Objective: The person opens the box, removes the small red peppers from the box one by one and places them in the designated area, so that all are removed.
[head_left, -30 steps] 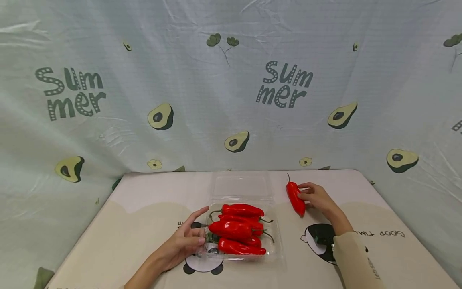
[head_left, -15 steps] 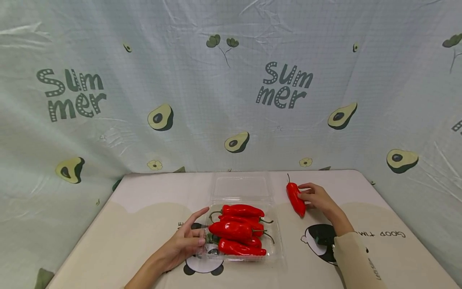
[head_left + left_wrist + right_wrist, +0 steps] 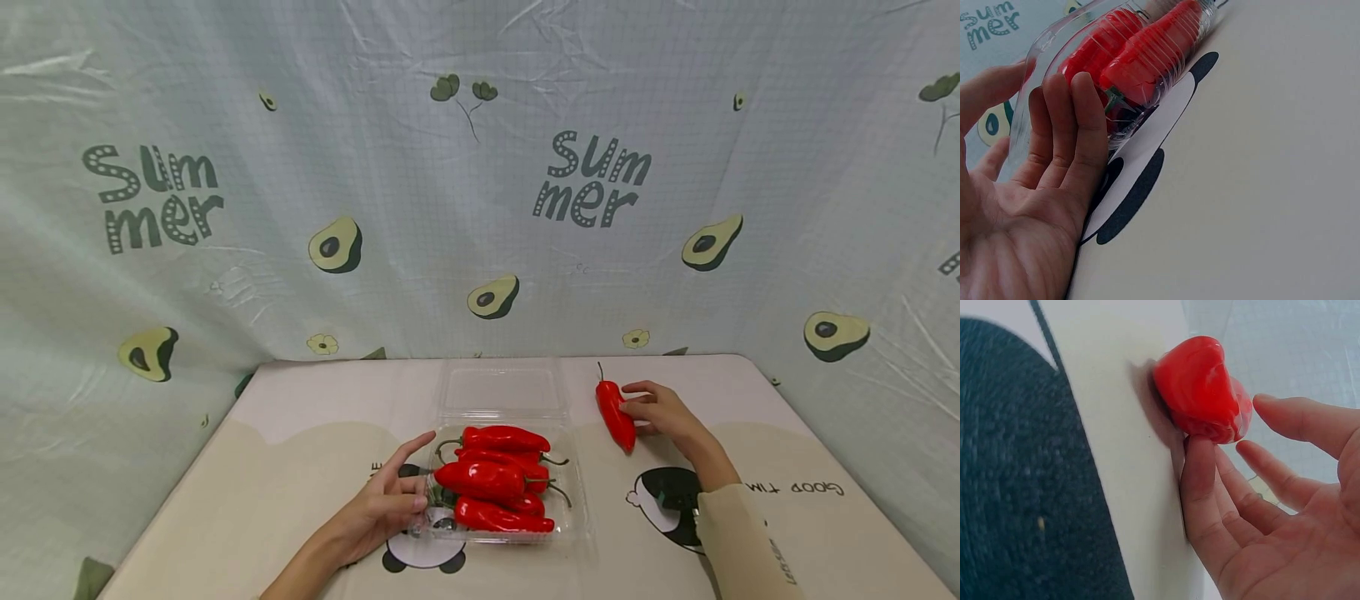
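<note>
A clear plastic clamshell box (image 3: 567, 521) stands at the middle of the table, its lid (image 3: 501, 392) folded back flat. Several long red peppers (image 3: 480, 479) with green stems lie piled in it. At the box's left wall is my left hand (image 3: 375, 504). In the left wrist view several fingertips press the wall from outside, while the thumb (image 3: 988, 94) reaches over the rim. One more red pepper (image 3: 617, 417) lies right of the lid, stem pointing away. My right hand (image 3: 663, 417) holds it lightly from the right, a finger (image 3: 1200, 472) at its underside and the thumb (image 3: 1297, 415) opposite.
The pale table mat (image 3: 322, 417) carries printed panda faces and lettering. Behind the table's far edge hangs a light curtain (image 3: 420, 208) printed with avocados and "summer". A beige sleeve (image 3: 738, 533) covers my right forearm.
Both hands and all the peppers keep their places. Only the whole head view has shifted slightly downward in the frame.
</note>
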Demonstrator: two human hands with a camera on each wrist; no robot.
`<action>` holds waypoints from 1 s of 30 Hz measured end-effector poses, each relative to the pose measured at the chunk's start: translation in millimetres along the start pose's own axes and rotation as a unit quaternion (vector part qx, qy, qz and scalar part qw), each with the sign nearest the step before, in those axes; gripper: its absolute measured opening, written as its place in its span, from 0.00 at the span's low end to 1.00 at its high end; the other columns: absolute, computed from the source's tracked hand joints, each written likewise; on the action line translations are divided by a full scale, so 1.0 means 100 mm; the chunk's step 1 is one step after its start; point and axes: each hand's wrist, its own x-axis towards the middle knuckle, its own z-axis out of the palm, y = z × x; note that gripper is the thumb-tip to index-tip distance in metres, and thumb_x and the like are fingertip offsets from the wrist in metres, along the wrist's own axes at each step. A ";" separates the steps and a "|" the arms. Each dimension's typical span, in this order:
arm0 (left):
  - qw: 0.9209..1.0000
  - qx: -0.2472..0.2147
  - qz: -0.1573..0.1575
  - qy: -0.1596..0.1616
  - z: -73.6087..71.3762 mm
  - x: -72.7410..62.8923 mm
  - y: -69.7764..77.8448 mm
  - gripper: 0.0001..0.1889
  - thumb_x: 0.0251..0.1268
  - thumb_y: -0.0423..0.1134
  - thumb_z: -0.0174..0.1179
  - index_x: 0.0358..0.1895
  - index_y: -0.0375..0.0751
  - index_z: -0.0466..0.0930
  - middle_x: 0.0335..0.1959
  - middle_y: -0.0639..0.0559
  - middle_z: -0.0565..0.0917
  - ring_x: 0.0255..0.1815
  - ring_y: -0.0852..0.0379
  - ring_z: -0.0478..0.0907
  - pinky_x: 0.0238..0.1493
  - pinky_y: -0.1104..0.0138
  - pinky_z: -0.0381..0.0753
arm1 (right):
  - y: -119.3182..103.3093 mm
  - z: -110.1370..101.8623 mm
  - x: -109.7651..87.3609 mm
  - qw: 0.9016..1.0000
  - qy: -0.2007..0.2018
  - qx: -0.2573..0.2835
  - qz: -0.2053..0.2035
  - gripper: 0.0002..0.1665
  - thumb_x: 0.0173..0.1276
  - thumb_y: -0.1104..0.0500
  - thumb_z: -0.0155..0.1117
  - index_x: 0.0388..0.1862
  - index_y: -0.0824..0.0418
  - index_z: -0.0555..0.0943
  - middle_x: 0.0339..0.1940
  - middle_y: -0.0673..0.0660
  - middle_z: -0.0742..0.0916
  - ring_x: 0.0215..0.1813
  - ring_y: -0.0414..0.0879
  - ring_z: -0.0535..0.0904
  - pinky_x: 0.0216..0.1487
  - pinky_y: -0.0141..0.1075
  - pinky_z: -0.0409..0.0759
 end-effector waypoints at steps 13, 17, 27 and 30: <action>1.000 0.004 -0.005 0.002 0.00 0.01 0.00 0.46 0.72 0.28 0.53 0.84 0.62 0.38 0.35 0.56 0.77 0.37 0.61 0.78 0.43 0.71 0.81 | 0.01 -0.03 -0.01 1.000 -0.006 0.005 -0.004 0.36 0.78 0.53 0.58 0.76 0.70 0.62 0.70 0.76 0.74 0.63 0.63 0.80 0.57 0.49 0.86; 1.000 0.004 -0.004 0.002 0.00 0.01 0.00 0.46 0.72 0.28 0.53 0.84 0.62 0.37 0.35 0.55 0.77 0.37 0.61 0.78 0.44 0.70 0.82 | 0.01 -0.04 -0.01 1.000 -0.008 0.009 -0.004 0.36 0.78 0.52 0.58 0.76 0.70 0.62 0.69 0.76 0.74 0.62 0.62 0.81 0.56 0.48 0.86; 1.000 -0.003 0.012 -0.015 -0.01 0.01 -0.01 0.47 0.72 0.27 0.53 0.84 0.59 0.37 0.35 0.56 0.78 0.37 0.62 0.79 0.42 0.71 0.82 | 0.01 -0.05 -0.02 1.000 -0.003 0.006 -0.009 0.36 0.78 0.53 0.57 0.76 0.71 0.62 0.70 0.76 0.74 0.61 0.61 0.82 0.57 0.49 0.86; 1.000 -0.005 0.017 -0.019 -0.02 0.01 -0.02 0.47 0.71 0.27 0.53 0.85 0.57 0.36 0.36 0.55 0.78 0.37 0.62 0.79 0.42 0.70 0.83 | 0.02 -0.05 -0.02 1.000 -0.002 0.006 -0.007 0.36 0.78 0.53 0.57 0.76 0.70 0.62 0.69 0.76 0.75 0.59 0.59 0.83 0.56 0.48 0.86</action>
